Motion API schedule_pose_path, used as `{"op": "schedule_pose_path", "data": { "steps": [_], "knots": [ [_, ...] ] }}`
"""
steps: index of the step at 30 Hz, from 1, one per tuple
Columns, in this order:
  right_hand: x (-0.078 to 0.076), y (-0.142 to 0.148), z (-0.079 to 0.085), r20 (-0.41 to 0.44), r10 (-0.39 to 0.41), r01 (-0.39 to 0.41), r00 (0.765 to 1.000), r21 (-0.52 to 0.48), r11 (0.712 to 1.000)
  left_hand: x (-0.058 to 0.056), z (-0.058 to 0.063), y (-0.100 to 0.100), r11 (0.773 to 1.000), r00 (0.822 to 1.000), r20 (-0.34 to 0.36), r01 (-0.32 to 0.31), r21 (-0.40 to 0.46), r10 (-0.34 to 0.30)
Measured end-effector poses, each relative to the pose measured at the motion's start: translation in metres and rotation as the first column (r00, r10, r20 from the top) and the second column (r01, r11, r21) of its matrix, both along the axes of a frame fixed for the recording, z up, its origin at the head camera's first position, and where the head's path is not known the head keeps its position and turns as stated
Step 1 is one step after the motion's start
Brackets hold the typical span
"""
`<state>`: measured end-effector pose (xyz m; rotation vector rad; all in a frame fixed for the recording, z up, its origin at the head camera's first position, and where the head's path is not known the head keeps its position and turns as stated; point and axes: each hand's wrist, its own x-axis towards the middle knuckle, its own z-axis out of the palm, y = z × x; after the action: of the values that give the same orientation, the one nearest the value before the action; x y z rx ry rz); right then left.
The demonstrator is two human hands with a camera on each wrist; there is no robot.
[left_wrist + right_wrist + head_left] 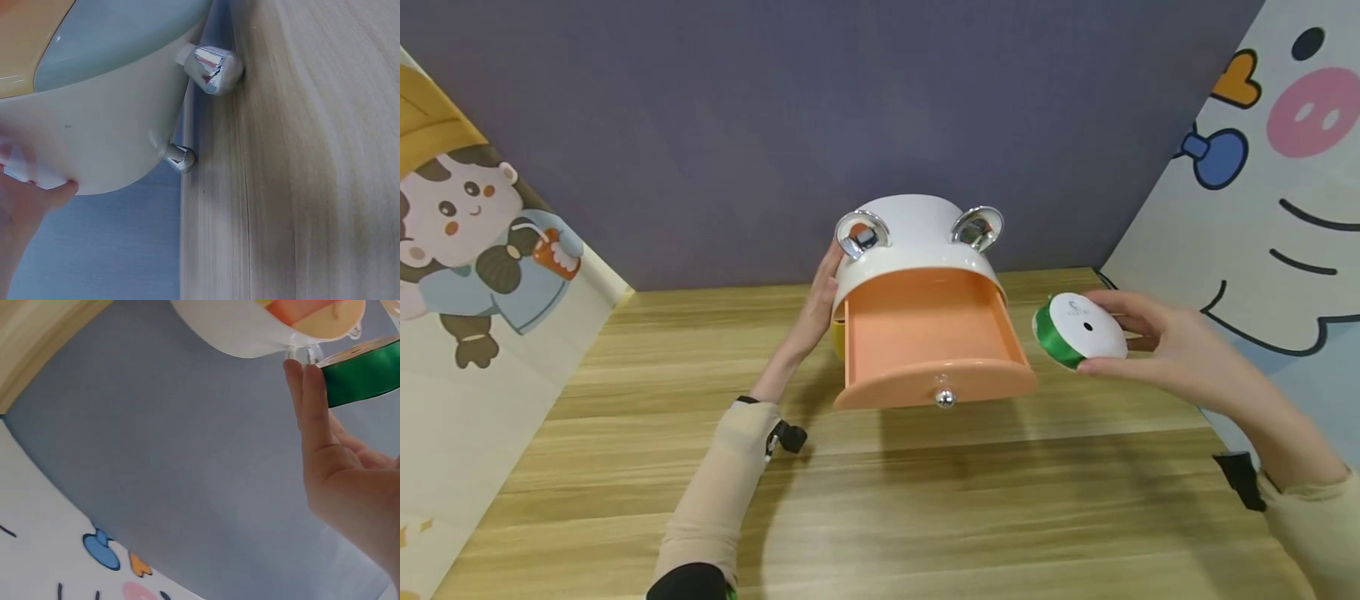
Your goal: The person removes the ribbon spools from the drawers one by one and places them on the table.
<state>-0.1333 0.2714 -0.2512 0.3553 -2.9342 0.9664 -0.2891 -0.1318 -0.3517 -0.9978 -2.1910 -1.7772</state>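
At the centre of the frame in the head view, a glossy white, rounded plastic box (917, 221) with two silvery ear-shaped rings (976, 229) is standing on a wood-grain surface (940, 533). Its curved orange plastic drawer (936, 387) with a silvery ball knob (945, 398) is already jutting out toward the bottom of the frame. Right of centre, the right hand (1165, 337) is grasping a round white spool of shiny green ribbon (1080, 331), thumb below and fingers on its far edge. The left hand (816, 308) is resting against the box's left side, its fingers seemingly straight rather than clenched, though they are partly hidden there.

So the opening of the drawer is looking done; the spool is hanging just beside it, not yet set down, and the drawer is not yet sitting closed.

The left wrist view is showing what the head view is hiding: silvery rounded feet (215, 69) under the box. The right wrist view is presenting the ribbon's green edge broadside, while only the head view is revealing the spool's dark centre hole.
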Motion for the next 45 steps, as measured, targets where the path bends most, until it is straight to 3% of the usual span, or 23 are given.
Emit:
{"op": "schedule_pose_path", "data": {
  "steps": [17,26,34,45],
  "knots": [
    [0.002,0.003,-0.045,-0.05,-0.01,0.012,0.999,0.043,0.999,-0.001,0.0,0.0,1.0,0.999,-0.017,-0.028,-0.014,0.028],
    [0.0,-0.013,-0.073,0.039,0.061,-0.06,0.997,-0.011,0.998,-0.001,-0.001,-0.001,1.0,1.0,0.006,-0.019,-0.019,0.019],
    [0.001,-0.013,-0.077,0.085,0.053,-0.047,0.995,-0.066,0.997,-0.001,0.0,0.0,1.0,1.0,-0.007,-0.021,-0.015,0.021],
    [-0.004,-0.01,-0.091,0.083,0.075,-0.072,0.994,-0.033,0.997,0.0,-0.001,0.0,1.0,1.0,0.012,-0.021,-0.021,0.021]
  ]
}}
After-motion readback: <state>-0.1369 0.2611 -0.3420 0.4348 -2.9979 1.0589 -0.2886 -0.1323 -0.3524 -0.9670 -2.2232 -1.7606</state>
